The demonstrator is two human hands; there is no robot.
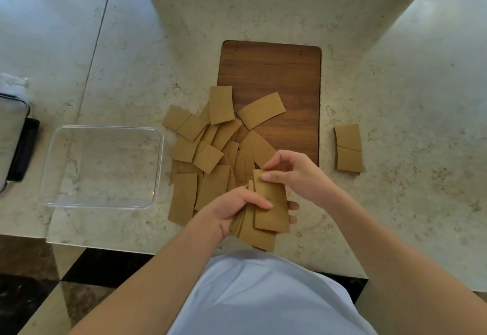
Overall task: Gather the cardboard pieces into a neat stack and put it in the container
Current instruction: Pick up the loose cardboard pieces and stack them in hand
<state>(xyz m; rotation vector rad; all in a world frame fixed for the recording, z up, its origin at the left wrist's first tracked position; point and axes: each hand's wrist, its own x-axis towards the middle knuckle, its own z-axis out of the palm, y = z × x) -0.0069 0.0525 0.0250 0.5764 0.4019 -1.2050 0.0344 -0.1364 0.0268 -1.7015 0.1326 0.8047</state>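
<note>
Fingers of the left hand [234, 209] are being curled round a stack of cardboard pieces [259, 232], while the top piece [271, 203] is being pinched by the right hand [292, 174]. More loose pieces [205, 147] are being left scattered on the table [395, 97], beside the clear container [101, 167].

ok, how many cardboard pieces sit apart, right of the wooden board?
2: upper piece and lower piece, edge to edge on the table right of the wooden board. None look hidden there.

Beige marble counter [395, 76], wooden board [271, 71], dark checkered floor [31, 276]
</note>
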